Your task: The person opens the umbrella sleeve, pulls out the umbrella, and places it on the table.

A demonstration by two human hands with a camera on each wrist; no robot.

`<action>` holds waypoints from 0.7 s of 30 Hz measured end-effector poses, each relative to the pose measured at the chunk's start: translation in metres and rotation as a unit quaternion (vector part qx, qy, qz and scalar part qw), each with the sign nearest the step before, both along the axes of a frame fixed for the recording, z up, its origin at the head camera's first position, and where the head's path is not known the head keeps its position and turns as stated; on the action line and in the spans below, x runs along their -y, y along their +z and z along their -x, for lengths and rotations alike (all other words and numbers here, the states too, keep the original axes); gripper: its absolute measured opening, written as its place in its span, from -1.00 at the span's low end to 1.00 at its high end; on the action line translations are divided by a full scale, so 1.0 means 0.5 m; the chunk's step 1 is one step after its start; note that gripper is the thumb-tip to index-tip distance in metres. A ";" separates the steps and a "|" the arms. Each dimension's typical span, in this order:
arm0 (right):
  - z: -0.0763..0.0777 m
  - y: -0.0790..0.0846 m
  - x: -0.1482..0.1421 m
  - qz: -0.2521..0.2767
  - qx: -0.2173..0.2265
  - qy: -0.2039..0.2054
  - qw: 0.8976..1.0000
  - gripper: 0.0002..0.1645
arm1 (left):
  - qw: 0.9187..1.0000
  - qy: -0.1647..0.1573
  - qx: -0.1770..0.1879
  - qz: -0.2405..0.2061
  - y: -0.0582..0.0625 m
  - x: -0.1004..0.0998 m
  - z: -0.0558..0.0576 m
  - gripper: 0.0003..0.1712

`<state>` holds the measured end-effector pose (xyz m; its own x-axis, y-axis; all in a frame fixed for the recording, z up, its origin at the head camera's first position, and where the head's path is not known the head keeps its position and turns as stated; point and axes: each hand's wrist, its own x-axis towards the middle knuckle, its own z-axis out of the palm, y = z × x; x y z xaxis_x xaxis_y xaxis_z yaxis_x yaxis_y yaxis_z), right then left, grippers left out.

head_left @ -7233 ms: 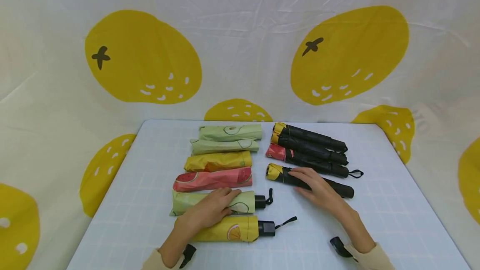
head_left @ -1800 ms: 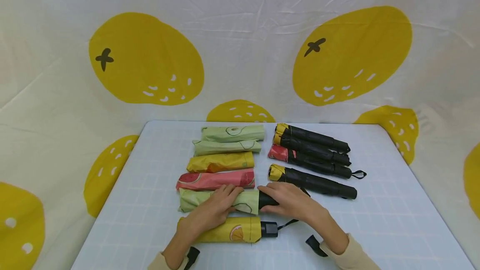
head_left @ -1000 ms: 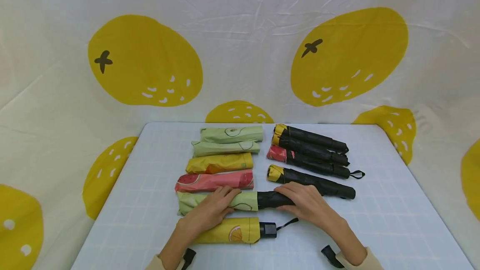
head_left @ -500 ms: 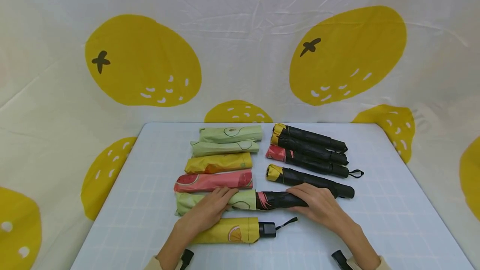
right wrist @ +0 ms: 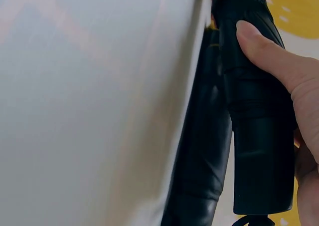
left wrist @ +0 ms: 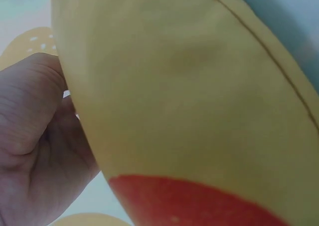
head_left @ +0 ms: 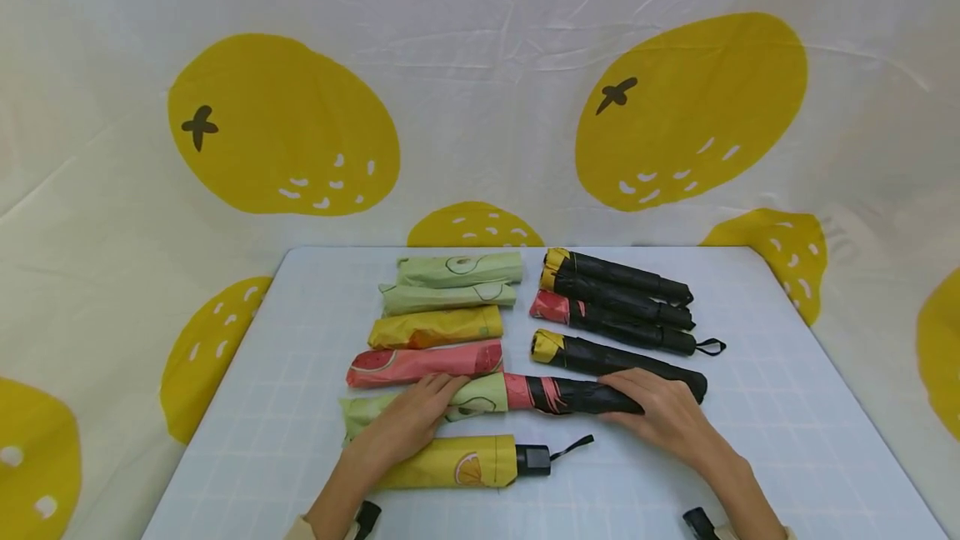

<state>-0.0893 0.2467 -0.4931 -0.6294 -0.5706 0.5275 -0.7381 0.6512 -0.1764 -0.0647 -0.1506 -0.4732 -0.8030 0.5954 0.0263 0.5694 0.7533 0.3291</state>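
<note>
In the head view, a green avocado-print umbrella sleeve [head_left: 482, 395] lies under my left hand [head_left: 408, 417], whose fingers grip it near its right end. My right hand [head_left: 663, 411] holds a folded black-and-pink umbrella [head_left: 570, 396] further along. Its pink end is still inside the sleeve's mouth. In the right wrist view, my thumb lies along the black umbrella [right wrist: 264, 161], just above its handle, and a strap loop hangs from the end. A yellow orange-print sleeve [head_left: 480, 461] lies in front, a black handle sticking out; this yellow cloth [left wrist: 174, 96] fills much of the left wrist view.
Behind lie a red watermelon sleeve [head_left: 427, 362], a yellow sleeve [head_left: 435, 326] and two green sleeves [head_left: 450, 298]. At right are several folded black umbrellas, the nearest one [head_left: 615, 359] almost touching the right hand. A white table [head_left: 600, 498] meets a fruit-print cloth [head_left: 487, 107] at the back.
My right hand left the loose black umbrella, took the handle end of the one in the green sleeve, and drew it rightward. Black, then pink cloth emerged. My left hand stayed on the sleeve.
</note>
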 end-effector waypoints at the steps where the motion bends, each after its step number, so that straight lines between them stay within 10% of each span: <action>1: -0.001 -0.001 -0.005 0.002 0.002 -0.005 1.000 -0.33 | 1.000 0.001 0.000 0.000 0.000 0.000 0.000 -0.52; 21: 0.005 -0.033 -0.058 -0.008 0.111 -0.086 0.990 -0.41 | 0.997 0.001 -0.052 -0.057 0.001 0.010 -0.010 -0.41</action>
